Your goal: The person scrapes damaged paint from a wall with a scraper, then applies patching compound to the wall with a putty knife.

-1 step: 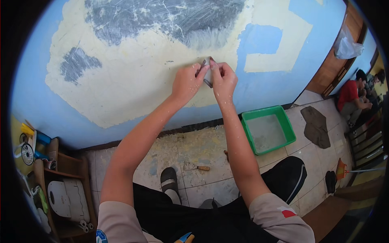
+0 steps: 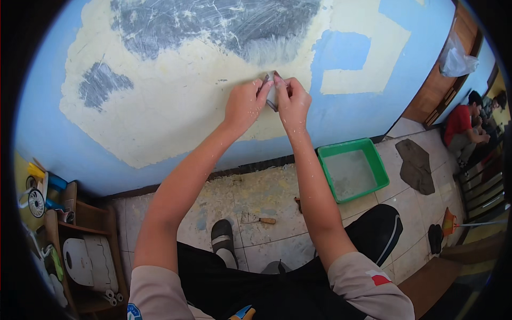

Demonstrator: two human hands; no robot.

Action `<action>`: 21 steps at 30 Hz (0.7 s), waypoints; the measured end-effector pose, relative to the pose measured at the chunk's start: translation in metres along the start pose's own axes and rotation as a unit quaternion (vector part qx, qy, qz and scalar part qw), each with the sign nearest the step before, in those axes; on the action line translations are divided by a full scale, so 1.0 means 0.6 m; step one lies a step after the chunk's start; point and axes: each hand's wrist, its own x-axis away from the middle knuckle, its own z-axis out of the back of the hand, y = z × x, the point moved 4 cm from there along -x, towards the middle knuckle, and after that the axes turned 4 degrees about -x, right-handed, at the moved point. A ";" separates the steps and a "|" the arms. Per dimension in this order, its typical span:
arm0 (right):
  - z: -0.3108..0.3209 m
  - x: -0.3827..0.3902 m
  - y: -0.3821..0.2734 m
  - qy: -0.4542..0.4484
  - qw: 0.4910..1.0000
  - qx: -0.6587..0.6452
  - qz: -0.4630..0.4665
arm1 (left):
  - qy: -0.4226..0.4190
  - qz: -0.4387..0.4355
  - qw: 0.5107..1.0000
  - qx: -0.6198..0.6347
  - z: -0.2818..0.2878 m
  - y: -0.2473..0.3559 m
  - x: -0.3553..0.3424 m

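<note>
My left hand [image 2: 242,103] and my right hand [image 2: 293,104] are side by side at the wall [image 2: 186,96], both closed on a small grey folded sheet [image 2: 271,93], which looks like sandpaper. Their fingertips pinch its sides. The sheet is against or very near a cream patch of the wall; contact is hard to tell. Above it spreads a scuffed dark grey area [image 2: 213,21], with a smaller one to the left. Light blue paint surrounds the cream, and pale flecks speckle my hands and forearms.
Below are a green tub [image 2: 380,169] of cloudy water, a wooden-handled scraper [image 2: 266,220] and a brown cloth [image 2: 416,165]. A wooden shelf [image 2: 74,226] with clutter stands left. At right, people [image 2: 461,125] sit near a door [image 2: 429,101], beside dark railings [image 2: 474,181] and an orange dustpan [image 2: 448,224].
Both hands and the held sheet have shifted slightly upward along the wall.
</note>
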 end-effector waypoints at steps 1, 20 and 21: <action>-0.002 -0.013 0.000 0.000 1.000 -0.001 -0.002 | 0.028 -0.034 0.997 -0.058 0.009 0.007 -0.013; -0.039 -0.045 -0.020 0.086 0.964 0.225 0.116 | 0.130 -0.100 0.938 -0.305 0.037 0.041 -0.073; -0.034 -0.017 0.026 0.074 0.966 0.232 0.091 | 0.084 -0.099 0.942 -0.310 0.006 0.026 -0.049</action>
